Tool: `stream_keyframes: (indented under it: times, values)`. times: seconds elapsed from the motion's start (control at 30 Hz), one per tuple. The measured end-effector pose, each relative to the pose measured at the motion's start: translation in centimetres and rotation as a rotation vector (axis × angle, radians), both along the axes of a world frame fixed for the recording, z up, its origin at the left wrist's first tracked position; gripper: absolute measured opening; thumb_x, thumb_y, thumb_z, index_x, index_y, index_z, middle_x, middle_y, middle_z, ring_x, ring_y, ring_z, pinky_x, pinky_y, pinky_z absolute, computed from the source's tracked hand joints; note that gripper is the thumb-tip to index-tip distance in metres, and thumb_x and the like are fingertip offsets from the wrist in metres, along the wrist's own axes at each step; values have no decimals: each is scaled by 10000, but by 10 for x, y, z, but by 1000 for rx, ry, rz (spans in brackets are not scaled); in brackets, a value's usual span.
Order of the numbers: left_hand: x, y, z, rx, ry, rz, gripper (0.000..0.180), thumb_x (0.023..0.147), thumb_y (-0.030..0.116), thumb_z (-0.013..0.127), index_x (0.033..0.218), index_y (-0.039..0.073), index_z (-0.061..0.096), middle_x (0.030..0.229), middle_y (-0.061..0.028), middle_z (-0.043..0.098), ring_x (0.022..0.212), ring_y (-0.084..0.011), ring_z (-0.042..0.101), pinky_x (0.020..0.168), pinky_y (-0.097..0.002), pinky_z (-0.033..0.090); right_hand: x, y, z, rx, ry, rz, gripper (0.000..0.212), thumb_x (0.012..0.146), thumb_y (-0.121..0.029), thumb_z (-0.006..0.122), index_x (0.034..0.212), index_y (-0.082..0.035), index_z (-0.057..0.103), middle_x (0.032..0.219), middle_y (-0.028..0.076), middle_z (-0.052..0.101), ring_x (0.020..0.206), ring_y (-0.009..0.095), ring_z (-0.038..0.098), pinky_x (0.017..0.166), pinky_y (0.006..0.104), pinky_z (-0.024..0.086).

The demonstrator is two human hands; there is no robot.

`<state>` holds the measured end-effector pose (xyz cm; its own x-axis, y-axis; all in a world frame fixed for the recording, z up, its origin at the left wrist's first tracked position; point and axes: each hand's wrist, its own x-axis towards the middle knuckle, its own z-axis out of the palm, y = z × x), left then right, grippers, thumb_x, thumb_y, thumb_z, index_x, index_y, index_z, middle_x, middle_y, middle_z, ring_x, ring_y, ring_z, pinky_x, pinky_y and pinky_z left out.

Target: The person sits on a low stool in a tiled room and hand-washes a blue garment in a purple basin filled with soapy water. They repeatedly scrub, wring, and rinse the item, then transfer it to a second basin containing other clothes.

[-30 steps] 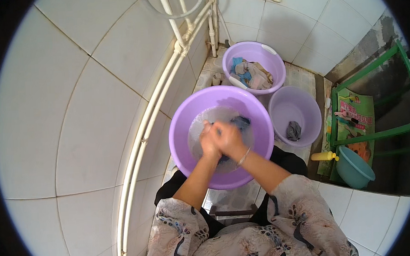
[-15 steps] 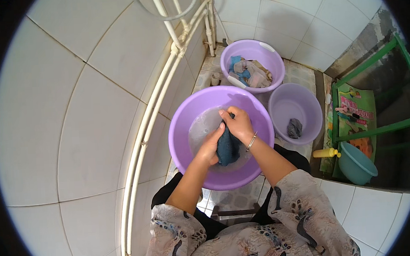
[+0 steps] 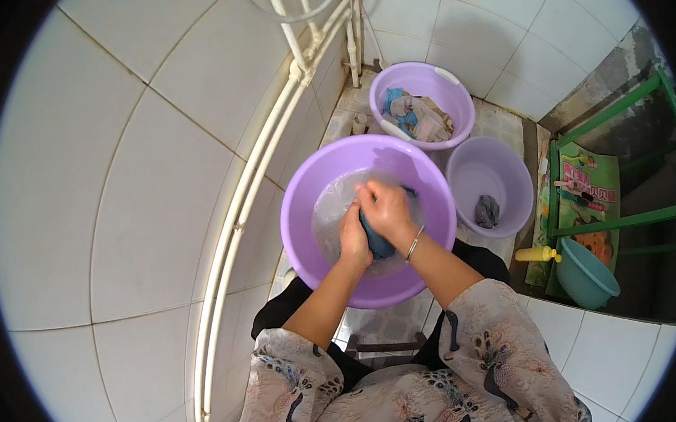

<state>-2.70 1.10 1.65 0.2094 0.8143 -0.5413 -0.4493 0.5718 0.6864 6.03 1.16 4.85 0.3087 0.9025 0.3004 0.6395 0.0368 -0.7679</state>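
A large purple basin (image 3: 303,239) holds cloudy, sudsy water (image 3: 330,211) right in front of me. Low in it, my left hand (image 3: 354,234) and my right hand (image 3: 386,210) are pressed together, fingers closed around a dark teal cloth (image 3: 379,245). Part of the cloth shows below and between the hands, and a dark bit pokes out beyond the right hand. My fingers hide the rest, so the kind of garment cannot be made out. A metal bangle circles my right wrist.
Behind stands a purple basin (image 3: 462,101) of mixed clothes (image 3: 421,119). A paler bucket (image 3: 501,164) with a grey cloth (image 3: 486,211) is at the right. Farther right are a yellow bottle (image 3: 535,255), a teal basin (image 3: 587,274) and a green frame (image 3: 621,221). Pipes (image 3: 231,216) run along the left wall.
Both hands have come closer together and lower over the water, covering more of the teal cloth. The right hand has turned over, its fingers now against the left. The view has shifted slightly.
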Motion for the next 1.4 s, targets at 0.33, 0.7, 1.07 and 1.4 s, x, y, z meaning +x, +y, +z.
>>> stream_keyframes:
  times: [0.33,0.7,1.07,1.4]
  values:
    - [-55,28,47,341,173,-586,210,765,125,684,922,-1,622,801,-32,624,727,-95,575,679,-231,465,47,-2,16,-134,430,304,337,761,-301,705,806,11,585,722,78,604,667,162,543,630,307,442]
    - [-50,40,57,42,-230,11,218,814,69,560,1015,-14,547,934,-142,608,881,-269,606,780,-392,505,25,-8,7,16,894,179,212,786,-34,528,989,20,559,877,38,592,826,98,540,726,251,454]
    - [-4,18,23,63,-34,149,313,893,278,525,1011,-9,568,976,-113,581,859,-200,562,787,-316,460,-6,9,0,-36,156,-119,327,824,-318,570,659,-42,512,627,210,553,587,415,539,522,468,421]
    - [-22,24,31,-158,-330,-173,386,870,369,494,1009,22,588,1005,-131,629,951,-275,600,863,-410,472,24,18,-15,-267,465,-161,383,856,-400,552,825,-18,579,742,160,608,716,300,596,661,405,452]
